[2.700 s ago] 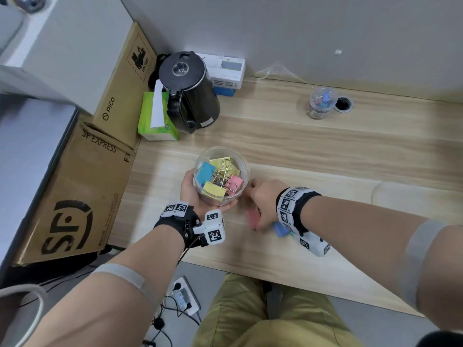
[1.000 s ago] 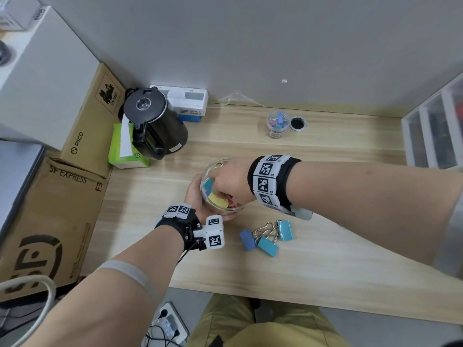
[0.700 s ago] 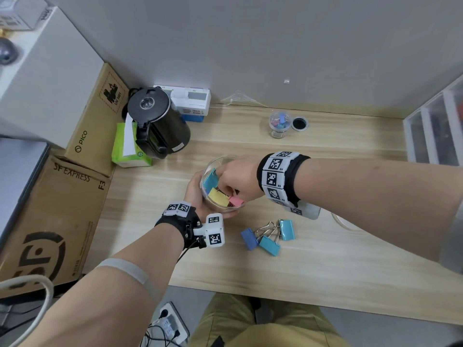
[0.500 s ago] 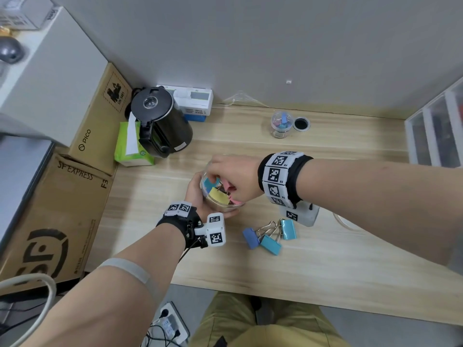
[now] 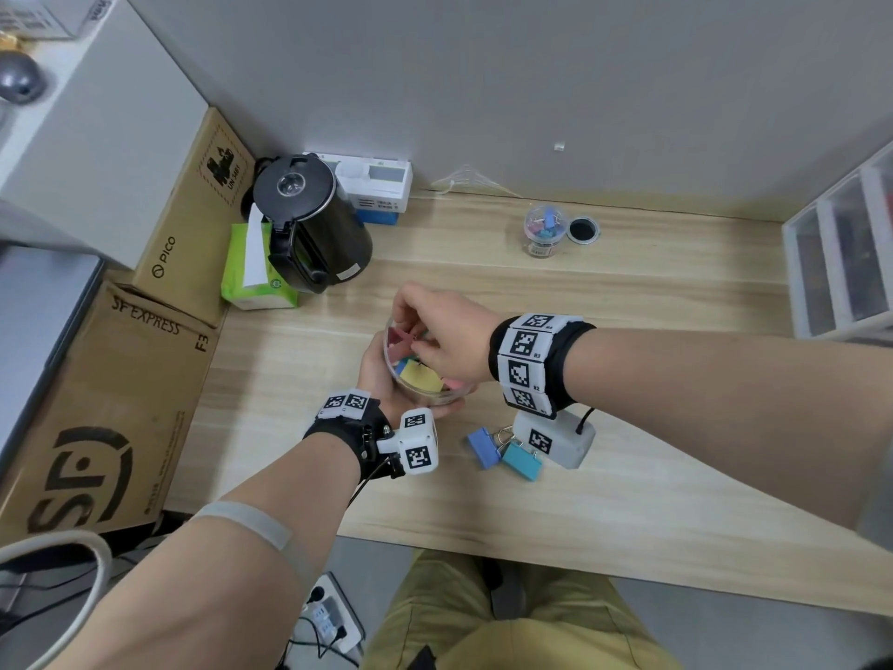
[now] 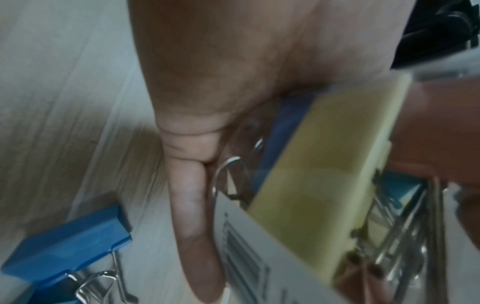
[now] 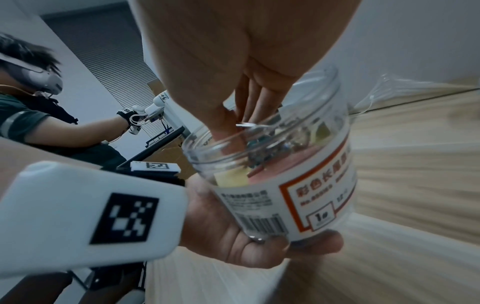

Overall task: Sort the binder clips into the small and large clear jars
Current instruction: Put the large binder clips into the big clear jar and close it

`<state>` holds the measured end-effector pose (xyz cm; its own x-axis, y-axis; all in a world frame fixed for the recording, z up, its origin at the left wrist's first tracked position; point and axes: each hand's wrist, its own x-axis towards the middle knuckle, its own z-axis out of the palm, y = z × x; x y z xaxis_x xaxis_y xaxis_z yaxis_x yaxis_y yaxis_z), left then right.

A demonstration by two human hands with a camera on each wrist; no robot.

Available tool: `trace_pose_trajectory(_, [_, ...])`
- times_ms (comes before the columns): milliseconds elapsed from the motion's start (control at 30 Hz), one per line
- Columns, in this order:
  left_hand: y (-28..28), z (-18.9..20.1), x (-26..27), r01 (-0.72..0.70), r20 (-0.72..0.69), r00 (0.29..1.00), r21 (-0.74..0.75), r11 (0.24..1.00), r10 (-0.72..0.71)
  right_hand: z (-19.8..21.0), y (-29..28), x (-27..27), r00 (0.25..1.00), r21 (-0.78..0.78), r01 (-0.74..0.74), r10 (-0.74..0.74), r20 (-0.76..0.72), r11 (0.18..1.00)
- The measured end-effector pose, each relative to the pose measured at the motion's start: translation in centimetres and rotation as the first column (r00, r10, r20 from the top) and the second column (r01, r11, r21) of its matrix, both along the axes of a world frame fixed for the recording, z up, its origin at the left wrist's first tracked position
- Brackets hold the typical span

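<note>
My left hand grips the large clear jar from below and the side, tilted toward me. The jar holds yellow, blue and pink binder clips. My right hand reaches into the jar's mouth, fingertips pinching a pink clip at the far left rim. In the right wrist view the fingers dip into the jar beside a wire handle. A blue clip and a teal clip lie tangled on the desk, partly under my right wrist. The small jar stands at the back.
A black kettle and green tissue pack stand back left, with cardboard boxes beyond the desk's left edge. A clear drawer unit sits at the right. Another person sits in the distance.
My right hand left the desk, where it picked up a pink clip, and went into the jar; over the last second its fingers shifted toward the jar's far left rim. My left hand kept holding the jar.
</note>
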<state>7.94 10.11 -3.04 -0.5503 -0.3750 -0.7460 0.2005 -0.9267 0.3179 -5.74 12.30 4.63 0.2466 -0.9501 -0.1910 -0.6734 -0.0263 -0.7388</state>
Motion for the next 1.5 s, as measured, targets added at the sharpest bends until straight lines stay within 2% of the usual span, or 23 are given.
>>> trace_pose_trajectory(167, [0.2,1.0,-0.1,0.027,-0.104,0.994,0.023,0.999,-0.025,-0.1,-0.2,-0.3,0.996,0.016,0.089,-0.089,0.024,0.996])
trace_pose_trajectory(333, [0.6,1.0,-0.1,-0.008,0.011,1.0,-0.023,1.0,0.008,0.0,-0.4,0.0,0.994,0.006,0.1,-0.1,-0.035,0.995])
trace_pose_trajectory(467, [0.8,1.1,-0.4,-0.016,0.01,1.0,-0.063,0.998,0.016,-0.4,-0.5,0.3,0.988,-0.036,0.035,-0.04,-0.147,0.999])
trace_pose_trajectory(533, [0.8,1.1,-0.3,-0.015,-0.004,1.0,-0.08,0.997,0.015,-0.6,-0.5,0.2,0.991,-0.061,0.069,-0.076,-0.113,0.996])
trace_pose_trajectory(667, [0.7,1.7,-0.2,-0.006,-0.006,1.0,-0.067,0.998,0.005,-0.5,-0.2,0.0,0.971,-0.03,0.234,-0.233,0.048,0.972])
trace_pose_trajectory(733, [0.6,2.0,-0.1,0.007,-0.046,0.999,-0.053,0.999,-0.009,-0.3,-0.3,-0.1,0.969,-0.034,0.246,-0.244,0.041,0.969])
trace_pose_trajectory(800, [0.6,1.8,-0.1,0.033,-0.065,0.997,-0.042,0.999,-0.035,0.0,-0.5,-0.2,0.983,-0.078,0.117,-0.126,-0.132,0.99])
trace_pose_trajectory(867, [0.7,1.6,0.1,0.052,-0.061,0.997,-0.01,0.999,-0.053,0.4,-0.6,0.0,0.922,-0.11,-0.088,0.039,-0.385,0.99])
trace_pose_trajectory(933, [0.7,1.1,0.3,0.038,-0.054,0.998,0.023,0.999,-0.037,0.5,-0.8,-0.1,0.874,-0.144,-0.177,0.088,-0.477,0.974])
trace_pose_trajectory(1067, [0.2,-0.6,1.6,-0.001,0.075,0.997,0.085,0.996,-0.005,-0.1,-0.7,-1.0,0.932,-0.244,-0.134,0.038,-0.361,0.961])
trace_pose_trajectory(1133, [0.1,-1.1,2.2,0.041,0.017,0.999,0.12,0.992,-0.044,-0.5,-0.5,-1.8,0.967,-0.334,-0.062,-0.027,-0.253,0.94])
trace_pose_trajectory(1200, [0.0,-1.9,3.0,0.045,0.011,0.999,0.138,0.989,-0.047,-0.6,-0.3,-3.0,0.977,-0.359,0.036,-0.108,-0.184,0.933])
trace_pose_trajectory(1267, [-0.1,-2.7,3.7,0.045,0.01,0.999,0.133,0.99,-0.047,-1.0,-0.2,-4.6,0.965,-0.295,0.105,-0.17,-0.202,0.95])
trace_pose_trajectory(1333, [0.0,-3.2,4.0,0.059,-0.014,0.998,0.128,0.99,-0.057,-2.1,0.1,-6.6,0.944,-0.099,0.131,-0.155,-0.292,0.986])
trace_pose_trajectory(1367, [0.1,-3.4,4.0,0.064,-0.021,0.998,0.132,0.989,-0.062,-2.8,0.4,-7.6,0.929,0.043,0.121,-0.098,-0.358,0.992])
trace_pose_trajectory(1433, [0.4,-3.7,3.8,0.058,-0.012,0.998,0.14,0.988,-0.057,-4.2,1.5,-8.9,0.88,0.299,0.055,0.095,-0.466,0.953])
trace_pose_trajectory(1500, [0.5,-4.1,3.4,0.053,0.007,0.998,0.139,0.989,-0.054,-5.5,3.0,-9.4,0.83,0.441,-0.007,0.251,-0.498,0.898])
